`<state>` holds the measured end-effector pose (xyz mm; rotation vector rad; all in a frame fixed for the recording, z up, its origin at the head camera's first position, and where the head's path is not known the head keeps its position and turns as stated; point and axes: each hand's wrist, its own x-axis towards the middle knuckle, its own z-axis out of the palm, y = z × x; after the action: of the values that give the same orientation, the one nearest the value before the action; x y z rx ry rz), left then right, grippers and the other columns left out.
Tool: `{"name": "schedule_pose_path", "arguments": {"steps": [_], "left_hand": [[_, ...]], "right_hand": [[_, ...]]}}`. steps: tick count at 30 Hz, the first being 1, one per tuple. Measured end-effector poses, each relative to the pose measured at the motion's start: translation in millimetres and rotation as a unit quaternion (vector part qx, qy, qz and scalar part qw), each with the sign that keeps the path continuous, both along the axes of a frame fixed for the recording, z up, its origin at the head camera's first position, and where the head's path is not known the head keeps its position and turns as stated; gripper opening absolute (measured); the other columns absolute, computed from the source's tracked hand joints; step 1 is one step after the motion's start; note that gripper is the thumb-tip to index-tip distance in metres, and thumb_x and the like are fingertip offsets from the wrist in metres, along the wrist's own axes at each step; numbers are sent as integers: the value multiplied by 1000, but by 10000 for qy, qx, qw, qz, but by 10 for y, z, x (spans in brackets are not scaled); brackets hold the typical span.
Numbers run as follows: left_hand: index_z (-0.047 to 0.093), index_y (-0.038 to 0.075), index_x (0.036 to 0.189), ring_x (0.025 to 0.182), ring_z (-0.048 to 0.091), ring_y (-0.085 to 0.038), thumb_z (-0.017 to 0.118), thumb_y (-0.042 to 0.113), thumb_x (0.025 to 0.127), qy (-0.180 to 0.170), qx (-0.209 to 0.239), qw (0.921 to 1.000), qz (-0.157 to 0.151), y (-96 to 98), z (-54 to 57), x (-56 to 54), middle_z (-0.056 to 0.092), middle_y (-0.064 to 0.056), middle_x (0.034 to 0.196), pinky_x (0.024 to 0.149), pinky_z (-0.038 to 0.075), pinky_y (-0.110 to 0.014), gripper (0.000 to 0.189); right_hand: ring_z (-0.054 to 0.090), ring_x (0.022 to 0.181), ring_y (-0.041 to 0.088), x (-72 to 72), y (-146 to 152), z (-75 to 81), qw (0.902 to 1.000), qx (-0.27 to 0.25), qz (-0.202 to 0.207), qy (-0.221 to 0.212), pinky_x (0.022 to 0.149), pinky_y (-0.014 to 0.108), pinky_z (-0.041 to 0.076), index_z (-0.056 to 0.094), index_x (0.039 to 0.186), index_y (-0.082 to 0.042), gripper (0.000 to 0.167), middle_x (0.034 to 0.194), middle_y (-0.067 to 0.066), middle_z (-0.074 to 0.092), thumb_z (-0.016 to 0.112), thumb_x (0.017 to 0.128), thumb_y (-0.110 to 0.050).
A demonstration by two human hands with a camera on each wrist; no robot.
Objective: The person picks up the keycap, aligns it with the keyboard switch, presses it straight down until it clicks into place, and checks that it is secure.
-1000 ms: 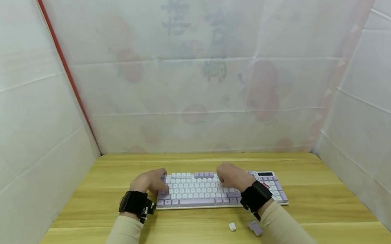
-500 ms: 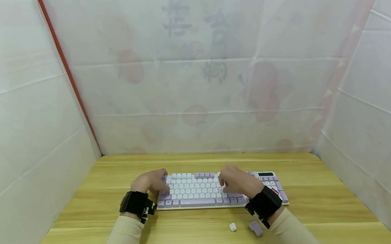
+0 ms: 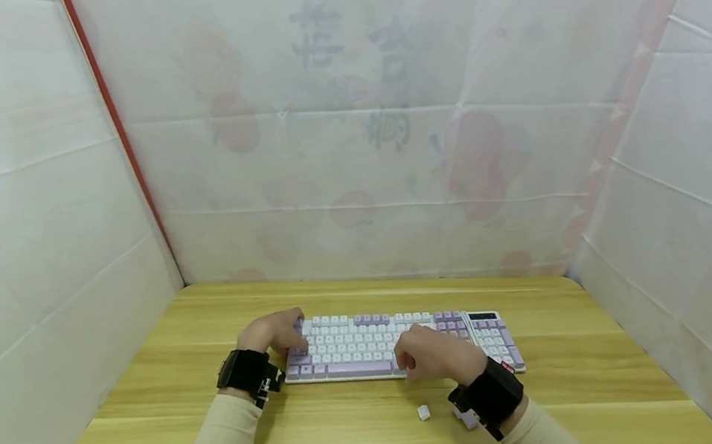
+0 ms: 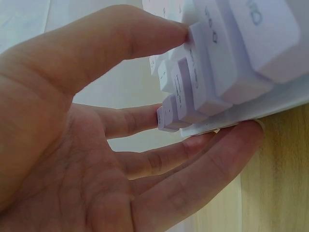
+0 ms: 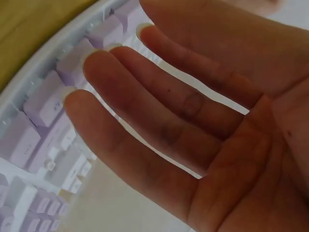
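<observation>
A white and purple keyboard lies flat on the table. At its left end is my left hand; in the left wrist view, the thumb presses against the keys and the other fingers reach along the side edge, gripping it. My right hand is over the front row of keys, right of the space bar. Its fingers look loosely bent, with nothing seen in them; whether they touch the keys I cannot tell. A loose white keycap lies in front of the keyboard.
A purple keycap on the wooden table is partly hidden by the black band on my right wrist. The number pad with a small dark display is at the keyboard's right end. White cloth walls enclose the table.
My right hand has moved from the middle rows of keys toward the keyboard's front edge, uncovering upper keys. The right wrist now partly covers the purple keycap. My left hand has stayed put.
</observation>
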<state>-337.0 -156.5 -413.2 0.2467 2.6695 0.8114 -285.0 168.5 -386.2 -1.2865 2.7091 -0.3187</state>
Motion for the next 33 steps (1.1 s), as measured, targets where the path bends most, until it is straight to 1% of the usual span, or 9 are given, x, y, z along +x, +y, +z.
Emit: {"name": "schedule_pose_path", "arguments": {"steps": [3,8,10,12,18,21,24,28,33], "left_hand": [[54,7,121,87,56,-23,76,12,79,-4,4,10000,10,-6,0,3,59,-9,104,71,46,-32,48],[55,6,123,90,57,-24,77,13,78,19,-29,10000,26,-22,9,3,61,-9,107,75,48,-33,51],[55,7,124,92,58,-24,77,13,78,45,-56,10000,19,-26,14,7,61,-9,108,77,49,-34,51],[55,7,124,92,58,-23,77,14,79,47,-61,10000,14,-28,17,13,61,-9,108,77,49,-33,51],[54,6,123,85,56,-23,76,12,79,-7,12,10000,30,-26,25,33,59,-9,105,70,46,-31,49],[54,7,124,86,55,-23,76,12,80,14,-18,10000,24,-24,24,35,59,-9,106,71,46,-31,49],[53,6,125,89,56,-24,76,12,79,42,-60,10000,9,-28,23,36,60,-10,109,74,47,-32,51],[53,6,126,91,57,-24,75,11,79,60,-43,10000,-23,-33,18,27,60,-11,111,75,49,-33,52],[53,7,126,89,57,-23,76,11,79,22,-24,10000,-14,-29,15,24,60,-10,110,73,49,-32,52]], "right_hand": [[48,66,3,68,1,-13,9999,13,125,3,64,20,44,74,82,-6,13,74,3,66,82,78,3],[41,65,1,175,-13,-26,9997,117,85,-197,64,19,40,74,82,-5,16,73,2,64,83,74,5],[46,67,0,208,-18,-36,9992,222,-44,-330,66,18,44,76,87,-6,18,78,1,67,86,73,2],[48,68,1,229,-24,-54,9983,323,-126,-459,66,19,45,76,87,-6,19,79,2,67,87,74,1],[48,66,2,263,-36,-96,9962,495,-231,-682,64,19,45,74,84,-7,21,77,0,66,88,71,1],[45,65,2,284,-50,-110,9957,572,-301,-668,63,18,42,72,81,-9,22,73,-5,61,91,70,-3],[38,62,3,303,-64,-127,9957,592,-370,-607,61,19,36,70,75,-7,23,66,-8,50,91,68,-1],[30,59,4,314,-71,-175,9966,516,-363,-539,57,19,28,65,69,-2,26,61,-10,36,88,63,7],[29,57,2,312,-77,-223,9970,539,-322,-448,53,18,27,64,67,-1,27,60,-12,35,88,60,9]]}}
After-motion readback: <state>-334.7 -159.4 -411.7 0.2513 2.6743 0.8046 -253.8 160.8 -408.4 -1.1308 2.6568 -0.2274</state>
